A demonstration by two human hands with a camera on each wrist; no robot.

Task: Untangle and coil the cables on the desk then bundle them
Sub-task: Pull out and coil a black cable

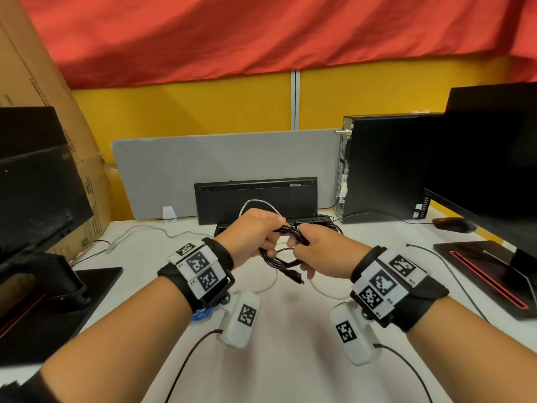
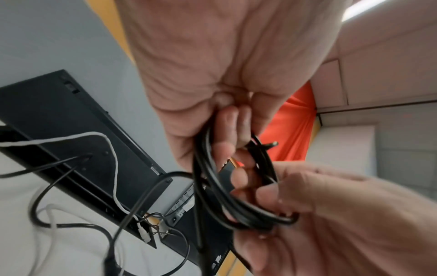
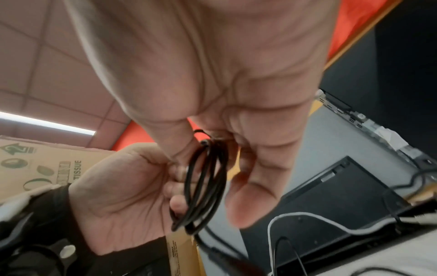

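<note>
On the white desk (image 1: 290, 359), in front of a black keyboard (image 1: 255, 199) that stands on its edge, lies a loose white cable (image 1: 270, 283). Above the desk, the left hand (image 1: 252, 237) and the right hand (image 1: 322, 251) hold a coiled black cable (image 1: 279, 257) between them, with the fingers (image 2: 227, 149) of both curled around its loops.

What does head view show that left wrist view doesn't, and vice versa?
Head only: both wrist bands, the mouse, the monitor on the right, the cardboard box.

Left wrist only: the palm side of the left hand, fingers curled round the loops, and a ceiling light.

Both: the black cable coil held by both hands, right hand, white cable, keyboard.
</note>
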